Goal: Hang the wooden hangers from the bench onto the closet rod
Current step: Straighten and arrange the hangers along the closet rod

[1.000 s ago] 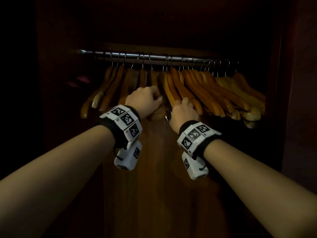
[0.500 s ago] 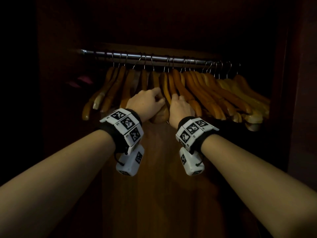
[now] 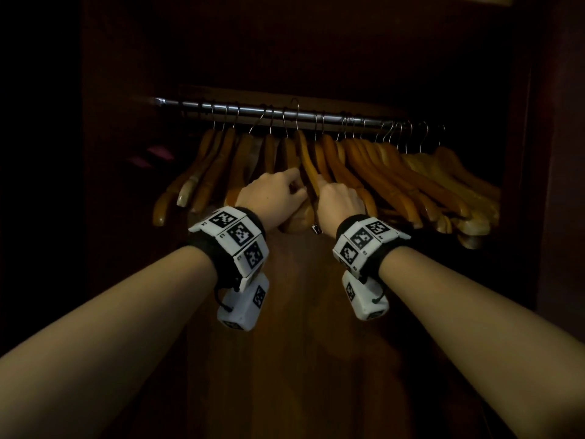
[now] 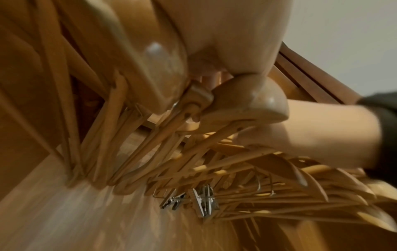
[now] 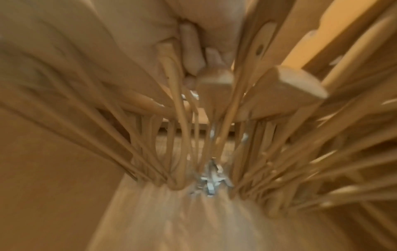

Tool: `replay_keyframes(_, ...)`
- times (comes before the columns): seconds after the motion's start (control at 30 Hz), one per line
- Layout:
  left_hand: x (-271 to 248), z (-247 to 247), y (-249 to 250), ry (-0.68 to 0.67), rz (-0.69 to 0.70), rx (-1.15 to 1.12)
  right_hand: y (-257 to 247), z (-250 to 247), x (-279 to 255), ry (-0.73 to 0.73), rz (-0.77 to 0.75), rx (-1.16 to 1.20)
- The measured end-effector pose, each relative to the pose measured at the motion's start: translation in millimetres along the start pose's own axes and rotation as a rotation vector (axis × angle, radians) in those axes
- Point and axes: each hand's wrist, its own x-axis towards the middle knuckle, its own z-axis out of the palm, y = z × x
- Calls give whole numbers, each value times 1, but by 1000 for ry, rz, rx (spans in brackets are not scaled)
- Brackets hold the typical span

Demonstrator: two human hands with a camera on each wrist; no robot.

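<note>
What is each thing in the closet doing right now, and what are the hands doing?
closet rod: horizontal, crowded with hangers.
raised hanger: hook lifted above the rod, not hooked on.
hung hangers: hooked on the rod, packed close.
left hand: gripping a hanger.
right hand: gripping the raised hanger.

Head faces closet; wrist views underneath hangers (image 3: 364, 172).
</note>
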Motion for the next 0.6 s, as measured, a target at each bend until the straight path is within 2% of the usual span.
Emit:
replay_keyframes(0.27, -2, -2, 0, 4, -2, 16, -3, -2, 1, -63, 34, -36)
replay_keyframes(0.5, -2, -3, -2, -18, -7, 11, -4, -8, 1, -40, 114, 91)
replay_keyframes(0.6, -1, 0, 2, -20, -10, 11, -1, -8, -1, -63, 75, 49)
